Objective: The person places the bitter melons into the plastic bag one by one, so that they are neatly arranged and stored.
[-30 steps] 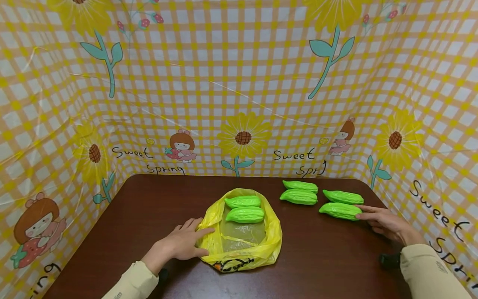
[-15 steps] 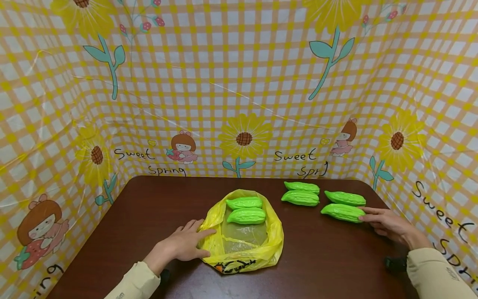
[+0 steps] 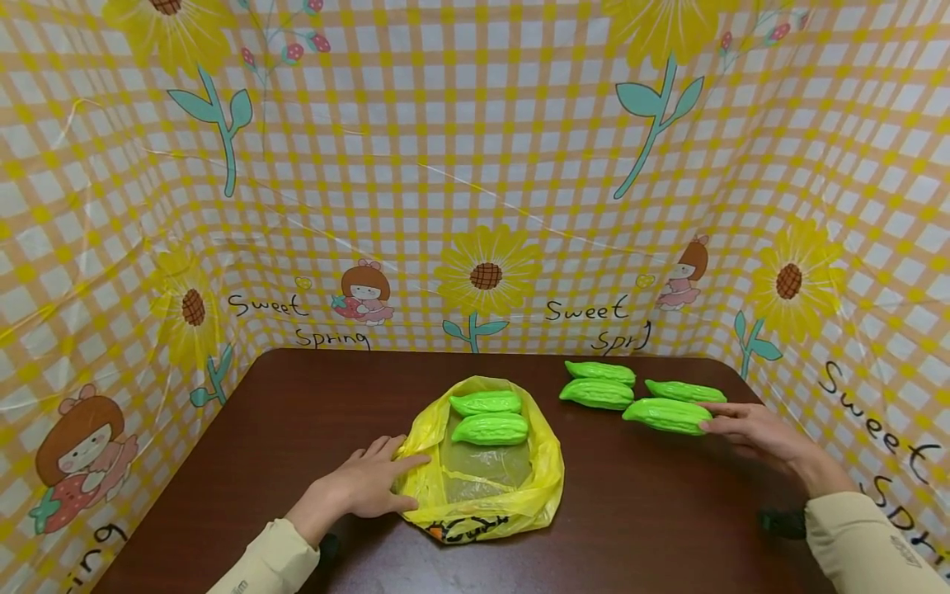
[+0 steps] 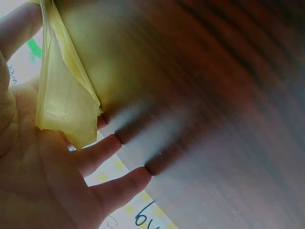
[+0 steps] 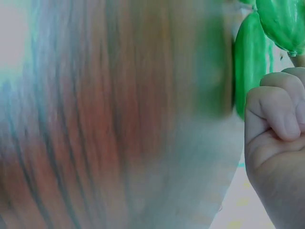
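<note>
My right hand [image 3: 768, 441] pinches one end of a bright green toy bitter melon [image 3: 665, 416], which looks raised a little off the table. In the right wrist view this bitter melon [image 5: 283, 24] shows above the curled fingers [image 5: 279, 102]. Behind it lies another bitter melon [image 3: 686, 391]. Two more bitter melons [image 3: 597, 393] lie side by side to its left. My left hand [image 3: 364, 483] rests with spread fingers at the left edge of an open yellow plastic bag [image 3: 549, 483]. Part of the bag [image 4: 69, 95] hangs across those fingers. Inside the bag lie two bitter melons [image 3: 490, 429].
The dark brown table [image 3: 312, 396] has a checked cloth [image 3: 416, 190] with sunflowers standing behind it and at both sides. A dark object [image 3: 783, 523] shows under the right wrist.
My right hand has taken hold of the front bitter melon and lifted it slightly, shifting it left, away from the one behind. The left hand and the bag stay put.
</note>
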`<state>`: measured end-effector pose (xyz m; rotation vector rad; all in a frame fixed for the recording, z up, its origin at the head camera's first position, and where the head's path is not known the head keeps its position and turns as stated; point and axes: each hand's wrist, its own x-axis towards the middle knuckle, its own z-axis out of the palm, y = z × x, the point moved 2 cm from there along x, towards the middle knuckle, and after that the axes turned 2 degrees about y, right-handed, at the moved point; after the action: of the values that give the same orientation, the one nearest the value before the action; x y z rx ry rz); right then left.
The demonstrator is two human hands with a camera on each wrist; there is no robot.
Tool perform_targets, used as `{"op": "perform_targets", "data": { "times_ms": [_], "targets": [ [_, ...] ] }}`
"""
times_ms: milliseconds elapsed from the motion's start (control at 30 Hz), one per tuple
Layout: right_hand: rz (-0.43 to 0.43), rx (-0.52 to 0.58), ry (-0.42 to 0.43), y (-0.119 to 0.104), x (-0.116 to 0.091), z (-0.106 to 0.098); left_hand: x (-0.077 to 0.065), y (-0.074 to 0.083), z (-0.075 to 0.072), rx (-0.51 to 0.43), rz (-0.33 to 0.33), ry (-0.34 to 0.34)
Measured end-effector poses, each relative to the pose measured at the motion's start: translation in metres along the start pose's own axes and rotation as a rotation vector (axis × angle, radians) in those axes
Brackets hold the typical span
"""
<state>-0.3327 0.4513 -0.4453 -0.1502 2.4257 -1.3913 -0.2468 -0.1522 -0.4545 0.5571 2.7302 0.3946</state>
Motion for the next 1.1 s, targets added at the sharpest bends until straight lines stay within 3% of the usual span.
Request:
{"op": "perform_targets", "data": {
  "times_ms": [200,467,1100],
  "targets": [
    [-0.084,0.086,-0.037,-0.017,0.002,0.014,0.0,0.0,0.001,0.004,0.0,-0.004],
    [-0.165,0.067,0.0,-0.04,0.004,0.033,-0.001,0.002,0.0,0.004,0.0,-0.001],
    [-0.288,0.001,-0.052,-0.095,0.016,0.085,-0.001,0.003,-0.002,0.02,-0.007,0.008]
  ]
}}
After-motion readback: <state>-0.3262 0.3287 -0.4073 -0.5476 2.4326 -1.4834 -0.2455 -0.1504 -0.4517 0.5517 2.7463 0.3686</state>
